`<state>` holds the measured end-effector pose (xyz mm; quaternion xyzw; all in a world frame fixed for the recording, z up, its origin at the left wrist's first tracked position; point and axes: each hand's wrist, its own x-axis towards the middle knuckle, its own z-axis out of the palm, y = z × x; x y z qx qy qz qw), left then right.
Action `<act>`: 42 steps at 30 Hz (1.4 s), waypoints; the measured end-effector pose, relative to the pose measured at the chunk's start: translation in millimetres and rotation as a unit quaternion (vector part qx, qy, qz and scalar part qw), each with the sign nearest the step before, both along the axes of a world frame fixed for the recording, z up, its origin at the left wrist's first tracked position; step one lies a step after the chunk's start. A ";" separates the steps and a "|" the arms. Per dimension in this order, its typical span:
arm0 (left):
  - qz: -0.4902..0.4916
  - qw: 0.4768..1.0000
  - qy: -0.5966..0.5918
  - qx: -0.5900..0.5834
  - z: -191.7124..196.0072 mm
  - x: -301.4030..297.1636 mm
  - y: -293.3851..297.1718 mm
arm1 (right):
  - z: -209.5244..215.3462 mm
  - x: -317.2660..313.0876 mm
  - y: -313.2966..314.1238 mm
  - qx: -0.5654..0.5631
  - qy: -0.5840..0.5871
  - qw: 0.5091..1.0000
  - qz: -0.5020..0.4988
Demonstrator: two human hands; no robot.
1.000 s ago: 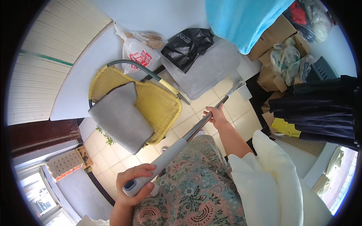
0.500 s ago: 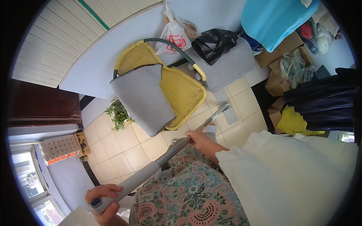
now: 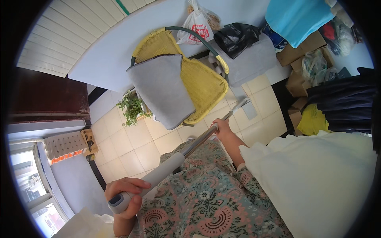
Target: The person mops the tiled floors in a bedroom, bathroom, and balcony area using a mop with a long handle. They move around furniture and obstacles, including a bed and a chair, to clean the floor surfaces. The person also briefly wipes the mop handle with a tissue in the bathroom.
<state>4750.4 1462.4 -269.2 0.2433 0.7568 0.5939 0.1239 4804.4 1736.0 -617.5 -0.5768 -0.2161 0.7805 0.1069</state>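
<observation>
My left hand [image 3: 127,195] is wrapped round the top of a thick grey grip on a long-handled flat mop [image 3: 164,170]. Its rounded end pokes out beyond my fingers at the lower left. Farther down, my right hand [image 3: 220,128] closes round the slim silver pole. The mop slants from lower left to upper right across my patterned clothing. Its far end, with a flat grey head [image 3: 249,110], lies by the tiled floor near a grey-covered seat. How the pole joins the head is too small to make out.
A yellow woven chair [image 3: 208,85] with a grey cloth [image 3: 158,89] over it stands ahead. Beside it are a potted plant [image 3: 131,105] and a grey-covered seat [image 3: 254,59] bearing a black plastic bag [image 3: 236,39]. Cardboard boxes [image 3: 295,81] and dark hanging clothes [image 3: 341,105] line the right.
The view has shifted, so the chair and room sit higher and farther right in the picture. Both hands also appear higher and farther right, still gripping the mop.
</observation>
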 end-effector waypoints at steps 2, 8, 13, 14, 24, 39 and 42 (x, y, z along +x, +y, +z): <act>-0.023 0.999 0.012 -0.039 10.8 4.8 -2.1 | 1.0 5.1 -4.4 -0.015 -0.023 1.000 0.015; 0.043 0.994 0.072 -0.065 58.3 16.1 -16.0 | 8.9 14.8 -43.1 -0.098 0.008 0.991 0.090; -0.027 0.996 0.084 -0.002 62.8 5.1 -18.8 | 36.1 19.2 -51.7 -0.089 0.005 0.994 0.062; -0.019 0.996 0.082 0.010 60.6 4.5 -16.1 | 36.3 20.6 -47.7 -0.099 0.036 0.992 0.062; -0.179 0.979 0.088 0.051 57.7 -39.2 -16.8 | 45.2 5.1 -49.2 -0.142 0.073 0.987 -0.026; -0.265 0.952 0.039 0.147 -24.1 -191.6 -128.5 | -73.8 -46.6 -58.2 -0.258 0.012 0.963 -0.073; -0.269 0.954 0.045 0.123 -40.2 -203.4 -133.9 | -60.0 -77.3 -84.8 -0.042 -0.070 0.996 0.019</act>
